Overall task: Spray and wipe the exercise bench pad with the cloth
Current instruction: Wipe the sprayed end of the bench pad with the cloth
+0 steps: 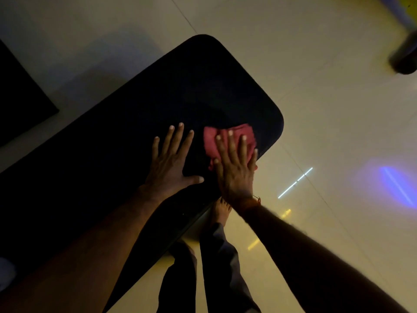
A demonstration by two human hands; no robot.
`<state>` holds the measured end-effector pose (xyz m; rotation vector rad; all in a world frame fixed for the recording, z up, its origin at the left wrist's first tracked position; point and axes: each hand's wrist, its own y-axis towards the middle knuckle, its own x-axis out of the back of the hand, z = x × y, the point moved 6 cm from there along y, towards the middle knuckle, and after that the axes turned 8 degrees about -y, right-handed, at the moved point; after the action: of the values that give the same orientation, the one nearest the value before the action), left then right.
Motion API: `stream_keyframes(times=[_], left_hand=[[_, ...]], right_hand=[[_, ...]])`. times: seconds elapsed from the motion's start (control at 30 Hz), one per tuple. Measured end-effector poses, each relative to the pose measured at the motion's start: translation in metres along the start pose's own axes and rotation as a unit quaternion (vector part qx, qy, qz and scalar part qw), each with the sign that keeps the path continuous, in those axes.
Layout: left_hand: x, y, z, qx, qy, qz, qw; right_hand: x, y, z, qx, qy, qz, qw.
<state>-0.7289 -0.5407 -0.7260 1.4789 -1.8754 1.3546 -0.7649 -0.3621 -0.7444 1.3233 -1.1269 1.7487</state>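
Note:
The black exercise bench pad (140,105) runs diagonally from the lower left to a rounded end at the upper right. A crumpled red cloth (240,131) lies near the pad's right edge. My right hand (235,166) presses flat on top of the cloth, fingers spread. Just to the left of it, my left hand (171,161) rests flat and open on the bare pad with nothing in it. No spray bottle is in view.
Pale tiled floor (327,98) surrounds the bench, with light reflections at the right. My bare foot (222,211) and dark trouser legs stand beside the bench's near edge. A dark mat (20,96) lies at the left, a dark round object (406,55) at the top right.

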Motion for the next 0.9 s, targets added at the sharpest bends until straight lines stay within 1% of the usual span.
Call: stream_keyframes(times=[0.07,0.1,0.13,0.17,0.23,0.27,0.3,0.33,0.4,0.43,0.47,0.5,0.53,0.57,0.6,0.63,0.67,0.7,0.73,0.77,0.8,0.83,0.9], left_hand=[[0.003,-0.007,0.010,0.001,-0.012,-0.001,1.000],[0.003,-0.010,0.014,0.006,-0.015,-0.003,1.000],[0.003,-0.012,0.020,0.013,-0.015,-0.005,1.000],[0.003,-0.014,0.026,0.019,-0.012,-0.009,1.000],[0.005,-0.017,0.039,0.024,-0.010,-0.025,0.999],[0.007,-0.019,0.046,0.027,-0.012,-0.032,0.999],[0.010,-0.020,0.053,0.030,-0.014,-0.040,0.999],[0.013,-0.021,0.058,0.031,-0.016,-0.048,0.998],[0.016,-0.023,0.062,0.031,-0.015,-0.057,0.998],[0.017,-0.023,0.063,0.033,-0.013,-0.058,0.998],[0.018,-0.023,0.065,0.040,-0.013,-0.060,0.997],[0.020,-0.023,0.068,0.048,-0.015,-0.064,0.997],[0.022,-0.023,0.072,0.056,-0.019,-0.070,0.996],[0.025,-0.022,0.077,0.063,-0.023,-0.076,0.995],[0.029,-0.021,0.083,0.069,-0.026,-0.080,0.994],[0.033,-0.020,0.088,0.074,-0.029,-0.085,0.993],[0.036,-0.020,0.093,0.078,-0.031,-0.090,0.992],[0.039,-0.020,0.096,0.078,-0.032,-0.093,0.992],[0.041,-0.020,0.098,0.076,-0.031,-0.094,0.992],[0.043,-0.019,0.100,0.075,-0.029,-0.095,0.992],[0.044,-0.020,0.102,0.078,-0.028,-0.097,0.992],[0.045,-0.020,0.105,0.081,-0.028,-0.099,0.991],[0.047,-0.021,0.112,0.086,-0.033,-0.102,0.991]], right_hand=[[-0.006,-0.016,0.009,0.097,-0.030,0.023,0.995],[-0.004,-0.007,0.003,0.116,-0.047,0.024,0.992],[0.000,0.009,-0.002,0.107,-0.057,0.019,0.992],[0.005,0.028,-0.006,0.068,-0.050,0.007,0.996],[0.008,0.055,-0.002,-0.037,-0.002,-0.005,0.999],[0.007,0.058,0.009,-0.064,0.018,-0.012,0.998],[0.005,0.055,0.025,-0.050,0.024,-0.018,0.998],[0.002,0.048,0.042,0.001,0.012,-0.015,1.000],[-0.002,0.037,0.053,0.145,-0.038,0.009,0.989],[0.002,0.045,0.045,0.185,-0.060,0.017,0.981],[0.006,0.060,0.036,0.182,-0.073,0.016,0.980],[0.013,0.078,0.026,0.129,-0.062,0.005,0.990],[0.019,0.095,0.019,0.046,-0.035,-0.004,0.998],[0.020,0.103,0.022,-0.026,-0.004,-0.014,1.000],[0.018,0.103,0.035,-0.058,0.015,-0.022,0.998],[0.015,0.096,0.055,-0.038,0.015,-0.025,0.999],[0.008,0.084,0.076,0.033,-0.004,-0.020,0.999],[0.003,0.073,0.090,0.124,-0.025,-0.010,0.992],[0.002,0.069,0.092,0.204,-0.041,0.002,0.978],[0.004,0.077,0.084,0.251,-0.057,0.008,0.966],[0.008,0.093,0.077,0.249,-0.072,0.004,0.966],[0.015,0.111,0.071,0.196,-0.073,-0.013,0.978],[0.021,0.135,0.071,0.037,-0.035,-0.037,0.998]])
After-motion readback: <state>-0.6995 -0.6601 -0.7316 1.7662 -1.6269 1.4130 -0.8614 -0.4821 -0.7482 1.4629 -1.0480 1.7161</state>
